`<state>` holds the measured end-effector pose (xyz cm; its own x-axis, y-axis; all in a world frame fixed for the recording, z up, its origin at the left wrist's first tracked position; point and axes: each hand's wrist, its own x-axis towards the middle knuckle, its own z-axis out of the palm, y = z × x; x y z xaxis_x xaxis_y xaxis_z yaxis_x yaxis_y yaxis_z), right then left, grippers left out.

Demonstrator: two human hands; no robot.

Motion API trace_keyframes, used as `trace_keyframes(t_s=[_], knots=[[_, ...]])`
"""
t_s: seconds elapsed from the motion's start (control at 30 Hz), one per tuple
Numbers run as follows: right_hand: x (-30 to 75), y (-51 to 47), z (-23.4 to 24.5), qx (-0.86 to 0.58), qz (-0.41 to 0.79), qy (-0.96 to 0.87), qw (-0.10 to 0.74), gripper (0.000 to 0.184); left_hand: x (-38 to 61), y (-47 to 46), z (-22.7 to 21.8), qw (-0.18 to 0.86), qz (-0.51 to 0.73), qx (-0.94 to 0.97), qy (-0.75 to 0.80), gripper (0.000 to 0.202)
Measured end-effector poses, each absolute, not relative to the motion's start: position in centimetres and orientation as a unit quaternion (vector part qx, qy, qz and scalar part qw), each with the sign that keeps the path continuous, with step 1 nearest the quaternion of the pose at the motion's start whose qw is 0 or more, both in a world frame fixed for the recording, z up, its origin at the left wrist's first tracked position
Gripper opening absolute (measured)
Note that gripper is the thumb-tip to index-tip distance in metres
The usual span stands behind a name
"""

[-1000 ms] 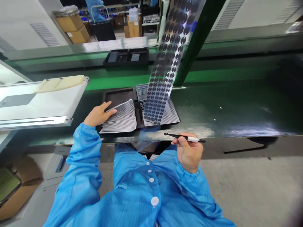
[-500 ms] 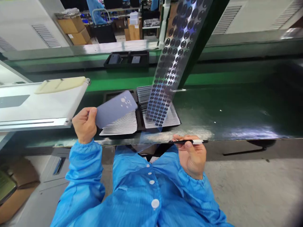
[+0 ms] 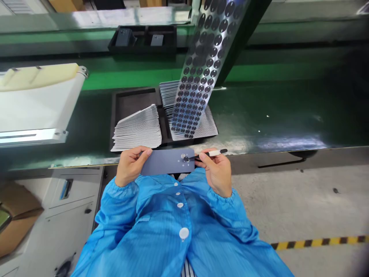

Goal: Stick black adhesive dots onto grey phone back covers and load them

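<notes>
My left hand (image 3: 131, 164) is closed on the left end of a flat grey-blue panel (image 3: 164, 161) with small round holes near its right end. It holds the panel level in front of my chest. My right hand (image 3: 215, 171) pinches a thin black and white tool (image 3: 209, 154), whose tip rests on the panel by the holes. Just beyond, a black tray (image 3: 135, 98) holds two slanted stacks of similar panels (image 3: 138, 129). A clear strip of several dark round stickers (image 3: 198, 73) hangs down over the right stack.
The tray sits on a dark green belt (image 3: 288, 115). A white machine (image 3: 34, 104) juts in from the left. A second black tray (image 3: 144, 38) lies on the far green rail. Grey cabinets and a cardboard box (image 3: 14, 215) stand at lower left; a yellow-black floor stripe (image 3: 319, 242) at lower right.
My left hand lifted one panel off the left stack and brought it down before my chest. My right hand moved the tool's tip onto the panel. The view tilted downward.
</notes>
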<state>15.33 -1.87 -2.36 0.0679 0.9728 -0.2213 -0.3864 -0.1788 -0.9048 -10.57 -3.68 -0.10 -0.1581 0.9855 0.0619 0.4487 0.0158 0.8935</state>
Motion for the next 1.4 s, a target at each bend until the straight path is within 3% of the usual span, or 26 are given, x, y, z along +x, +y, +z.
trace_keyframes(t_s=[1.4], knots=[[15.55,-1.62,-2.72,-0.509,0.578,-0.354,0.531,0.033,-10.73,-3.31,0.05,0.298,0.411,0.616,0.602,0.024]])
